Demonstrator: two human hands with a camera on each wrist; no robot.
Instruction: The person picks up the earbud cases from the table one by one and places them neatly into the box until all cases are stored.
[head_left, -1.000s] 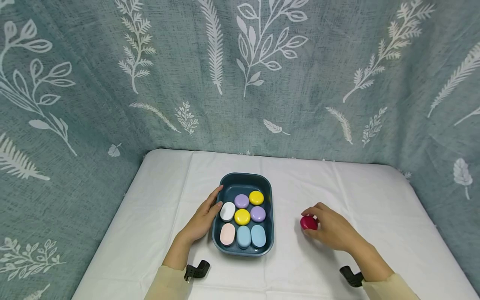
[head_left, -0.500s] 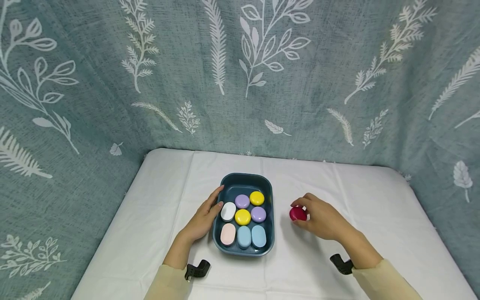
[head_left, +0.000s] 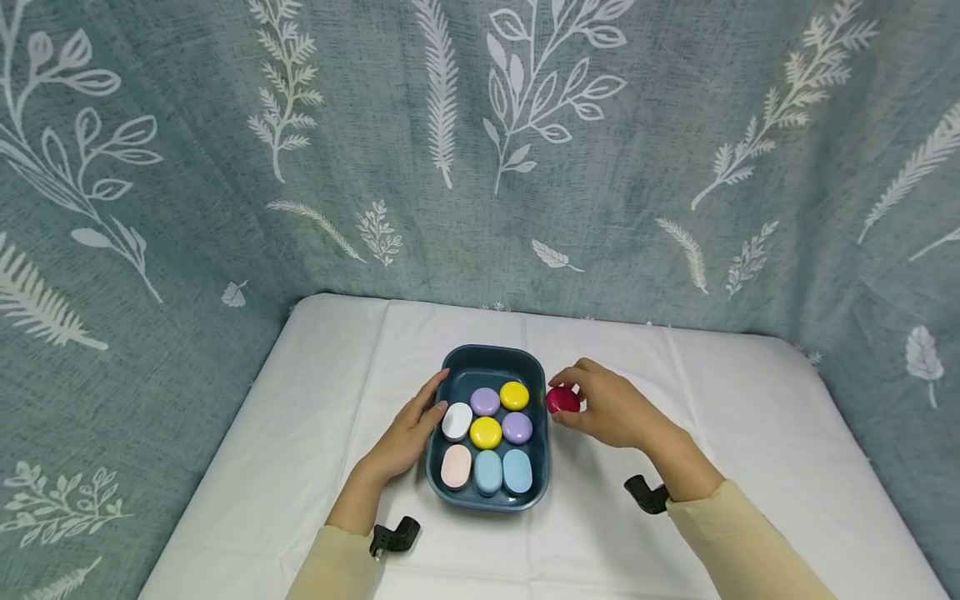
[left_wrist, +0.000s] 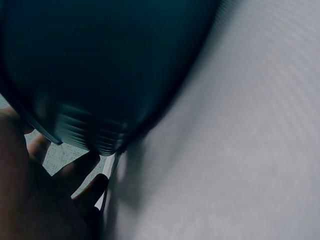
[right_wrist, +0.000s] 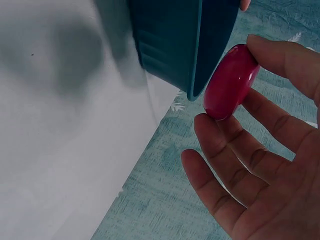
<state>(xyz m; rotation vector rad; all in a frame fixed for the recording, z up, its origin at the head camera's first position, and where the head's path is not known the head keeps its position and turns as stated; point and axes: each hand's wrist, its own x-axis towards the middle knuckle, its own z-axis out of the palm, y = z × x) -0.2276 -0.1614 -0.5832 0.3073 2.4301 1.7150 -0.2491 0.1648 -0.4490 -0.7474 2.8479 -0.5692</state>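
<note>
A deep dark blue tray (head_left: 491,502) with rounded corners stands on the white cloth. My left hand (head_left: 405,433) grips its left side, thumb at the rim and fingers along the outer wall (left_wrist: 95,130). Just beyond the opposite rim, my right hand (head_left: 611,408) pinches a glossy red rounded disc (head_left: 562,400) between thumb and fingers. From the right wrist, the disc (right_wrist: 232,82) appears tilted on edge close to the tray rim (right_wrist: 195,75), the two lower fingers extended. Inside the tray are a white oval piece (head_left: 457,422), yellow discs (head_left: 486,432) and purple discs (head_left: 517,427).
A pink oval piece (head_left: 456,467) and two light blue ovals (head_left: 517,472) line the tray's near end. White cloth (head_left: 337,350) covers the table, and a grey-green leaf-patterned curtain (head_left: 420,233) hangs behind and at the sides. Black wrist cameras (head_left: 395,536) sit on both wrists.
My right hand has carried the red disc leftward and slightly away from me, from the cloth on the right to beside the tray's right rim. My left hand stays at the tray.
</note>
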